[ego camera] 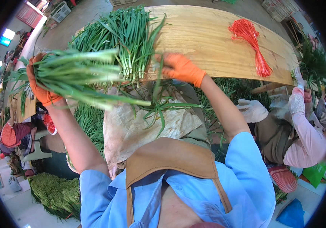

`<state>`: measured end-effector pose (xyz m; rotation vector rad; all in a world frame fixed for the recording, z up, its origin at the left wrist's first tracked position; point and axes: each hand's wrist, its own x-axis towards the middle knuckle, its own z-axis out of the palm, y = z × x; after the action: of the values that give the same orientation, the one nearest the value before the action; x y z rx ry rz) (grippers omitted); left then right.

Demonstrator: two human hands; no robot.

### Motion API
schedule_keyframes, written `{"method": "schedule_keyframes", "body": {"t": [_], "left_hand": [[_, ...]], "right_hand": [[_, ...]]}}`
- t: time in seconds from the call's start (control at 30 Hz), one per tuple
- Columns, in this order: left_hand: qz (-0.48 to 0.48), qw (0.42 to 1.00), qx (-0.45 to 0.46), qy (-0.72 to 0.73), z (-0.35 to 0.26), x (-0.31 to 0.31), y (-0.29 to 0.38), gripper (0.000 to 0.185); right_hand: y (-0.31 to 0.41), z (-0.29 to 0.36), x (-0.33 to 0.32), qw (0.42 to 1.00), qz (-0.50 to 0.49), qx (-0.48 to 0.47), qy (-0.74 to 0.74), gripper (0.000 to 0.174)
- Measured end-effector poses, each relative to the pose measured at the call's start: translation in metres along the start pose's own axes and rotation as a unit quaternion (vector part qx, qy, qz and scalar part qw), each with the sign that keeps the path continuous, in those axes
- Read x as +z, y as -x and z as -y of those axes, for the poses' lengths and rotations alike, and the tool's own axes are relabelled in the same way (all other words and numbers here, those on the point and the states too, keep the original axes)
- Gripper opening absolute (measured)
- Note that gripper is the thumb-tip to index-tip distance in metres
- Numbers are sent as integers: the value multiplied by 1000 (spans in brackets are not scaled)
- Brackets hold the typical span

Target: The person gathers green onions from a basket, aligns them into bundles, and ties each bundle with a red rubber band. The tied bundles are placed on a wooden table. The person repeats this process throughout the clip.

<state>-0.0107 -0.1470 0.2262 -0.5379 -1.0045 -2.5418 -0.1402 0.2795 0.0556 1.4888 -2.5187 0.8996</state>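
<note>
My left hand (42,82), in an orange glove, grips a loose bunch of long green leafy stalks (77,71) that look like garlic chives. Their pale stem ends point right and are blurred. My right hand (177,68), also in an orange glove, is above the table's near edge, right of the stalks. A thin green leaf (158,79) hangs by its blurred fingertips; whether they pinch it is unclear. Behind the held bunch, a thick pile of the same greens (120,37) lies on the wooden table (197,31), stem ends towards me. Loose leaves (160,114) lie on my lap cloth (146,125).
A bundle of red plastic ties (254,45) lies on the table's right part. More greens lie below left (87,122) and on the floor (56,193). To my right sits a person in white gloves (252,110); another person (12,134) sits far left. A green stool (37,151) stands there.
</note>
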Motion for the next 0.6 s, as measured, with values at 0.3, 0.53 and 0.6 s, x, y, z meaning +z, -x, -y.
{"method": "schedule_keyframes", "body": {"t": [0.3, 0.53, 0.6], "left_hand": [[51, 970, -232, -42, 142, 88, -34, 32], [87, 907, -409, -43, 366, 144, -79, 35], [62, 873, -453, -169, 409, 143, -97, 38]], "right_hand": [[93, 24, -141, 896, -106, 305, -306, 48], [121, 13, -192, 874, -134, 181, -431, 74], [120, -24, -176, 928, -137, 180, -296, 68]]}}
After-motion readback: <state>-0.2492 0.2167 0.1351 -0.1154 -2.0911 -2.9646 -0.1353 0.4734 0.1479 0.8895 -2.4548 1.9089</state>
